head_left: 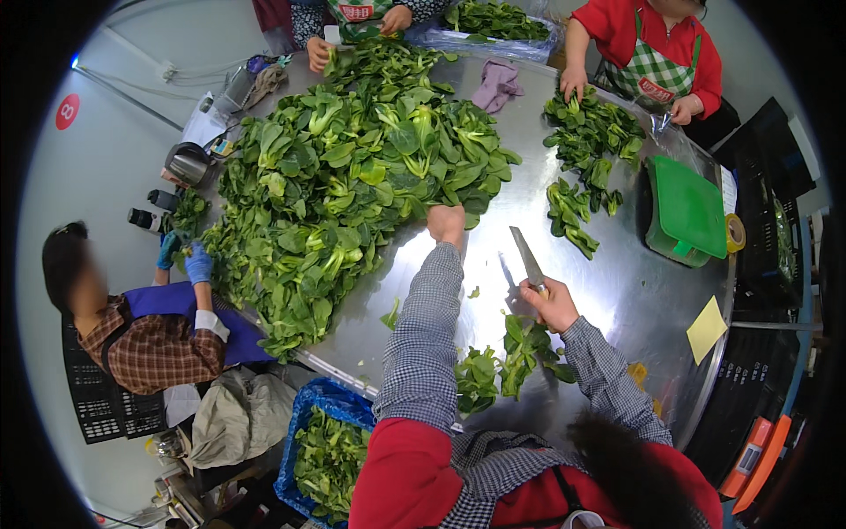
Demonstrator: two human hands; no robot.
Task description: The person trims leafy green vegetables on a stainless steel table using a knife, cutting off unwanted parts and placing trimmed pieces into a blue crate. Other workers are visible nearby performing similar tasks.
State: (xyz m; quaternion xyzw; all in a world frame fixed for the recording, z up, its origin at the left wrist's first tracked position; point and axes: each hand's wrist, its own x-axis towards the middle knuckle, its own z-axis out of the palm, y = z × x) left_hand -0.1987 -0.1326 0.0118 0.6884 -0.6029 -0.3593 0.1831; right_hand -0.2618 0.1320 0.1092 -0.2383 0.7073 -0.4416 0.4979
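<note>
My left hand [446,223] reaches to the near right edge of a large heap of leafy greens [370,159]. Its fingertips are hidden at the leaves, so whether it grips a plant cannot be told. My right hand [554,305] is closed around the handle of a knife [527,254], whose wide blade points away from me above the steel table [423,297]. Several loose greens [522,354] lie just below that hand, close to my body. A small leaf scrap [474,292] rests between my two arms.
Co-workers stand at the far side and left; one wears blue gloves [198,264]. A smaller pile of greens [591,145], a purple cloth [497,84], a green-lidded tub [687,208], tape [735,233] and yellow paper [706,329] lie on the table. A blue-lined crate [291,430] stands below.
</note>
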